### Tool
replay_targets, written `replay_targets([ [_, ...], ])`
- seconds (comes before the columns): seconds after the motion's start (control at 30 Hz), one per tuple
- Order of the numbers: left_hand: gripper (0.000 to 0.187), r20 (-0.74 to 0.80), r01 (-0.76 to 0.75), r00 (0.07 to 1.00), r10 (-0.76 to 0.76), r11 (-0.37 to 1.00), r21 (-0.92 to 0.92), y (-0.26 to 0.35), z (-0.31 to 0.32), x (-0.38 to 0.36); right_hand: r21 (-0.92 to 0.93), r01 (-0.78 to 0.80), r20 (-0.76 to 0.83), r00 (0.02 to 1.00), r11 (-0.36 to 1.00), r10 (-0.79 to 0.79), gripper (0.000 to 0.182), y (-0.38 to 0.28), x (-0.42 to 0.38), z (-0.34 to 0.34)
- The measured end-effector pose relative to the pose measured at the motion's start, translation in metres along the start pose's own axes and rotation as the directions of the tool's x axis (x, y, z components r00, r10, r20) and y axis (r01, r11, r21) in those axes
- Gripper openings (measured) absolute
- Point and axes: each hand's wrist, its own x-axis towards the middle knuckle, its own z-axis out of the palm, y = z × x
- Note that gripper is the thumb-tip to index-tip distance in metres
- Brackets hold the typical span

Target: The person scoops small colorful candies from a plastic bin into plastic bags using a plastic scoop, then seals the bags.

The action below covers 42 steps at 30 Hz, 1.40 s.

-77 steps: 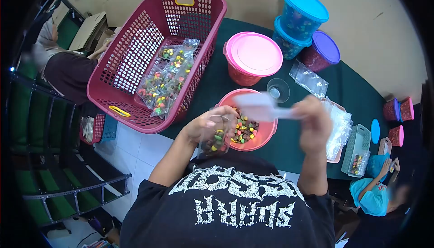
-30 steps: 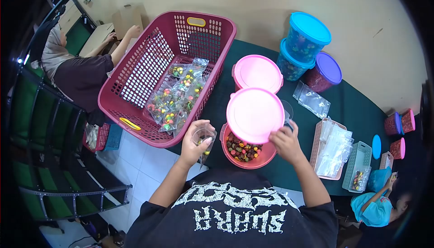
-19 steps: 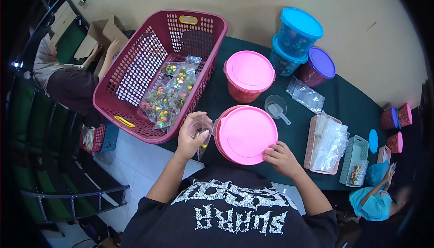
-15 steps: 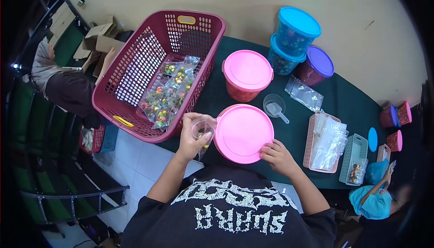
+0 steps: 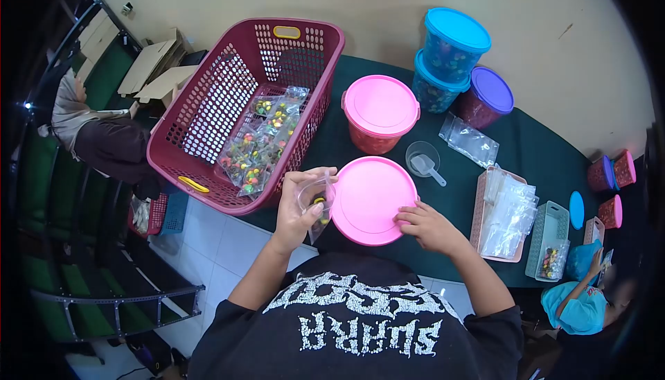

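Observation:
My left hand (image 5: 299, 208) is closed round a clear plastic cup (image 5: 312, 191) with a small bag of colourful pieces (image 5: 320, 219) at its underside. Just right of it is a round pink lid (image 5: 373, 201), seen from above; whatever lies under it is mostly hidden. The fingers of my right hand (image 5: 424, 226) rest on the lid's lower right edge, curled, with the thumb out of sight. Behind the lid stands a red tub with a pink lid (image 5: 381, 113). A clear cup with a scoop (image 5: 424, 162) is to its right.
A maroon basket (image 5: 246, 113) holds filled bags. Blue-lidded tubs (image 5: 450, 54) and a purple-lidded tub (image 5: 485, 96) stand at the back. Empty bags (image 5: 509, 217) fill a pink tray; a green tray (image 5: 551, 231) is beside it. One person (image 5: 104, 134) is left, another (image 5: 578, 304) right.
The pink lid under my hands has shifted slightly up and looks rounder from above. My left hand has tilted the cup a little. The person at the left has moved their arms back from the cardboard.

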Motion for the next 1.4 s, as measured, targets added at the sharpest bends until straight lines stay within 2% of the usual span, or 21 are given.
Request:
replay_targets([
  [0.13, 0.044, 0.016, 0.048, 0.999, -0.047, 0.997, -0.053, 0.006, 0.009, 0.0, -0.033, -0.023, 0.05, 0.998, 0.999, 0.024, 0.029, -0.013, 0.009, -0.018],
  [0.17, 0.044, 0.019, 0.05, 0.999, -0.049, 0.997, -0.053, 0.006, 0.011, 0.001, 0.197, -0.141, -0.05, 0.987, 0.97, 0.154, 0.031, -0.025, 0.018, -0.026],
  [0.2, 0.047, 0.054, 0.071, 0.996, -0.069, 0.997, -0.039, 0.006, 0.014, 0.002, 0.424, -0.224, -0.117, 0.947, 0.878, 0.298, 0.033, -0.035, 0.026, -0.032],
  [0.23, 0.051, 0.088, 0.092, 0.992, -0.089, 0.996, -0.022, 0.006, 0.018, 0.002, 0.425, -0.226, -0.118, 0.946, 0.877, 0.301, 0.033, -0.045, 0.033, -0.036],
  [0.27, 0.059, 0.104, 0.114, 0.988, -0.116, 0.993, 0.033, 0.007, 0.025, 0.004, 0.673, -0.144, -0.175, 0.922, 0.725, 0.346, 0.038, -0.054, 0.039, -0.039],
  [0.3, 0.059, 0.153, 0.122, 0.98, -0.124, 0.992, 0.022, 0.007, 0.03, 0.006, 0.856, -0.025, -0.217, 0.889, 0.517, 0.403, 0.043, -0.063, 0.046, -0.041],
  [0.33, 0.062, 0.221, 0.085, 0.969, -0.11, 0.989, 0.122, 0.008, 0.034, 0.011, 0.857, -0.024, -0.22, 0.886, 0.515, 0.407, 0.043, -0.071, 0.053, -0.044],
  [0.37, 0.065, 0.289, 0.038, 0.952, -0.101, 0.975, 0.217, 0.01, 0.037, 0.015, 0.918, 0.048, -0.23, 0.874, 0.395, 0.427, 0.043, -0.079, 0.06, -0.047],
  [0.4, 0.065, 0.297, 0.012, 0.951, -0.089, 0.968, 0.252, 0.014, 0.043, 0.018, 0.956, 0.124, -0.237, 0.862, 0.268, 0.448, 0.044, -0.084, 0.064, -0.049],
  [0.43, 0.065, 0.305, 0.011, 0.948, -0.089, 0.968, 0.251, 0.012, 0.046, 0.019, 0.954, 0.127, -0.242, 0.858, 0.27, 0.453, 0.044, -0.085, 0.065, -0.05],
  [0.5, 0.054, 0.226, -0.043, 0.974, -0.032, 0.946, 0.32, 0.007, 0.051, 0.016, 0.981, 0.152, -0.193, 0.805, 0.12, 0.56, 0.039, -0.089, 0.066, -0.05],
  [0.53, 0.041, 0.135, -0.026, 0.991, -0.01, 0.964, 0.263, 0.002, 0.054, 0.015, 0.96, 0.22, -0.281, 0.74, 0.174, 0.611, 0.034, -0.09, 0.068, -0.046],
  [0.63, 0.031, 0.121, 0.021, 0.991, -0.061, 0.952, 0.306, 0.0, 0.054, 0.011, 0.956, 0.25, -0.284, 0.675, 0.151, 0.681, 0.028, -0.087, 0.06, -0.04],
  [0.67, 0.021, 0.096, -0.054, 0.995, 0.023, 0.939, 0.339, 0.001, 0.059, 0.014, 0.956, 0.249, -0.283, 0.671, 0.151, 0.685, 0.028, -0.088, 0.059, -0.04],
  [0.73, 0.019, 0.084, -0.033, 0.996, 0.005, 0.943, 0.332, -0.001, 0.063, 0.013, 0.953, 0.218, -0.301, 0.619, 0.209, 0.725, 0.021, -0.089, 0.058, -0.04],
  [0.8, 0.017, 0.07, -0.01, 0.997, -0.014, 0.945, 0.327, -0.002, 0.063, 0.012, 0.951, 0.235, -0.304, 0.611, 0.199, 0.731, 0.018, -0.091, 0.058, -0.042],
  [1.0, 0.013, 0.118, -0.093, 0.991, 0.055, 0.935, 0.343, -0.003, 0.066, 0.013, 0.924, 0.285, -0.378, 0.588, 0.254, 0.715, 0.012, -0.091, 0.059, -0.038],
  [1.1, 0.008, 0.101, -0.16, 0.986, 0.132, 0.921, 0.354, -0.003, 0.066, 0.013, 0.918, 0.293, -0.393, 0.586, 0.266, 0.709, 0.01, -0.091, 0.06, -0.036],
  [1.17, 0.007, 0.149, -0.237, 0.97, 0.192, 0.878, 0.415, -0.002, 0.064, 0.014, 0.913, 0.298, -0.406, 0.584, 0.28, 0.703, 0.009, -0.091, 0.06, -0.034],
  [1.4, 0.008, 0.182, -0.247, 0.966, 0.182, 0.856, 0.454, -0.003, 0.065, 0.013, 0.9, 0.317, -0.434, 0.569, 0.301, 0.698, 0.008, -0.091, 0.061, -0.035],
])
